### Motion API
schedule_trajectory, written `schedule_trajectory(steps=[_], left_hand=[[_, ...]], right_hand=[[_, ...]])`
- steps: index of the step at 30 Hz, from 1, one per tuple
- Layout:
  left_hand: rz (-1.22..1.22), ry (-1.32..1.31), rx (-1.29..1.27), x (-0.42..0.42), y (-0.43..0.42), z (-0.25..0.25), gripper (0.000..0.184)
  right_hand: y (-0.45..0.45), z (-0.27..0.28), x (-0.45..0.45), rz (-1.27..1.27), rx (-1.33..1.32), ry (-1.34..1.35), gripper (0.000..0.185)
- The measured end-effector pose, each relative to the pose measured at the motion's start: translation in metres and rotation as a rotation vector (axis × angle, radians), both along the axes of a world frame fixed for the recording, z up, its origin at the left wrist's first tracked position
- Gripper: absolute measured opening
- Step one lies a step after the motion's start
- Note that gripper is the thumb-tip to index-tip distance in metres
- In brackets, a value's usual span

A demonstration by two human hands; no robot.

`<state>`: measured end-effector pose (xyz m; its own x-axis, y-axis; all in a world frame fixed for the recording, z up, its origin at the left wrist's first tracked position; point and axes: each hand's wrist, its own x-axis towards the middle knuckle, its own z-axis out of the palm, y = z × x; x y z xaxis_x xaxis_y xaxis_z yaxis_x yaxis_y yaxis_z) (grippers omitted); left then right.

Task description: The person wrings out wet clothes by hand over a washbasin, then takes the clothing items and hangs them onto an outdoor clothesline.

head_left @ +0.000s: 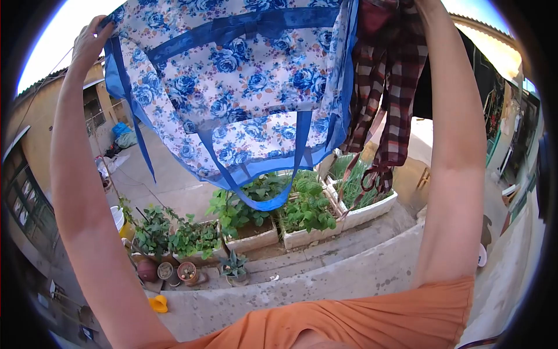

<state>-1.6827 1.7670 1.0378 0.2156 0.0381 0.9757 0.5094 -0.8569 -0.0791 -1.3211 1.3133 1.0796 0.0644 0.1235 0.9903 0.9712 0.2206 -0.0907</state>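
Note:
A white apron with blue roses and blue trim (pixel 256 81) hangs spread out across the top of the head view. Its blue strap loop droops at the bottom and a loose blue tie dangles at the left. At the upper left, my left hand (pixel 90 39) is raised with its fingers closed on the apron's corner. My right arm reaches up on the other side, its hand cut off by the top edge. Beside that forearm hangs a dark red and white plaid cloth with ties (pixel 395 99), next to the floral apron's right edge.
Below stand planter boxes (pixel 311 237) of leafy plants, several small pots (pixel 188 272) and a yellow object (pixel 158 303) near a concrete ledge (pixel 349 273). A white bucket (pixel 118 218) is at left. Buildings flank the yard, with bundles (pixel 123 135) by the left wall.

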Motion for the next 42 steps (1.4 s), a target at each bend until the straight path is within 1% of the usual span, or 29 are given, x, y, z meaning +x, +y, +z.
schedule_trajectory(steps=[2, 3, 4, 6, 7, 8, 9, 10, 12, 14, 15, 16, 18, 21, 24, 27, 29, 31, 34, 35, 36, 38, 40, 41, 42], left_hand=[[0.051, -0.01, 0.043, -0.002, 0.008, 0.003, 0.043], [0.017, -0.02, 0.021, -0.005, 0.026, 0.009, 0.046], [0.05, 0.045, 0.215, -0.012, 0.051, 0.017, 0.045], [0.117, 0.175, 0.608, -0.025, 0.088, 0.032, 0.042], [-0.2, -0.139, -0.174, -0.008, -0.003, 0.002, 0.038], [-0.158, -0.099, -0.159, -0.012, 0.001, -0.002, 0.039], [-0.129, -0.067, -0.132, -0.013, 0.013, 0.002, 0.04], [-0.109, -0.033, -0.1, -0.009, 0.02, 0.009, 0.041], [-0.028, -0.012, -0.065, -0.004, 0.025, 0.01, 0.038], [0.0, 0.003, -0.064, -0.001, 0.009, 0.006, 0.038], [0.022, 0.009, -0.069, 0.0, 0.003, 0.006, 0.038], [0.009, 0.006, -0.053, -0.001, 0.002, 0.007, 0.038], [-0.018, 0.002, -0.026, -0.002, 0.008, 0.01, 0.038], [-0.004, 0.018, -0.057, -0.005, 0.003, 0.011, 0.039], [-0.001, 0.017, -0.046, -0.006, 0.001, 0.011, 0.04], [-0.018, 0.023, -0.074, -0.008, -0.008, 0.006, 0.042], [0.04, 0.025, -0.01, -0.016, -0.009, 0.001, 0.043], [0.076, 0.021, 0.019, -0.018, -0.007, -0.002, 0.046], [0.126, 0.007, 0.035, -0.006, -0.011, 0.007, 0.047], [0.134, -0.018, 0.068, -0.004, -0.009, 0.007, 0.048], [0.188, -0.05, 0.128, 0.0, -0.004, 0.007, 0.05], [0.211, -0.074, 0.254, 0.002, 0.006, 0.008, 0.053], [0.271, -0.205, 0.347, 0.014, 0.017, 0.01, 0.047], [0.232, -0.255, 0.32, 0.015, -0.003, 0.004, 0.048], [0.126, -0.295, 0.207, 0.015, -0.019, 0.008, 0.041]], right_hand=[[-0.012, -0.035, -0.021, 0.209, -0.069, 0.118, 0.012], [-0.016, -0.056, -0.035, 0.31, -0.109, 0.179, 0.013], [-0.011, -0.078, -0.04, 0.359, -0.169, 0.235, 0.015], [-0.018, -0.109, -0.026, 0.263, -0.321, 0.389, 0.012], [-0.016, -0.114, 0.001, 0.249, -0.396, 0.343, 0.027], [-0.014, -0.116, 0.025, 0.23, -0.469, 0.297, 0.043], [-0.002, -0.126, 0.006, 0.275, -0.337, 0.306, 0.042], [-0.006, -0.121, 0.012, 0.135, -0.392, 0.318, 0.034], [0.002, -0.117, -0.026, 0.172, -0.178, 0.393, 0.023], [-0.001, -0.098, -0.001, 0.35, -0.264, 0.313, 0.037], [-0.007, -0.086, 0.003, 0.228, -0.236, 0.454, 0.036], [-0.008, -0.074, 0.015, 0.02, -0.177, 0.306, 0.029], [0.003, -0.058, 0.024, 0.109, -0.148, 0.273, 0.026], [0.016, -0.033, 0.043, -0.198, -0.14, 0.264, 0.021], [0.028, -0.021, 0.072, -0.046, -0.069, 0.24, 0.025], [0.012, -0.02, 0.048, -0.732, 0.171, 0.116, 0.03], [-0.008, -0.022, 0.046, -0.851, 0.339, 0.238, 0.035], [-0.024, -0.041, 0.027, -0.857, 0.253, 0.373, 0.031], [-0.026, -0.048, 0.041, -1.031, 0.116, 0.243, 0.029], [-0.024, -0.056, 0.03, -0.984, 0.129, 0.255, 0.026], [-0.022, -0.061, 0.023, -0.987, 0.14, 0.262, 0.024], [-0.019, -0.067, 0.012, -0.996, 0.162, 0.272, 0.022], [-0.023, -0.07, 0.005, -0.999, 0.139, 0.273, 0.019], [-0.037, -0.049, 0.079, -1.183, -0.002, 0.083, 0.031], [-0.04, -0.048, 0.084, -1.126, -0.021, 0.125, 0.035]])
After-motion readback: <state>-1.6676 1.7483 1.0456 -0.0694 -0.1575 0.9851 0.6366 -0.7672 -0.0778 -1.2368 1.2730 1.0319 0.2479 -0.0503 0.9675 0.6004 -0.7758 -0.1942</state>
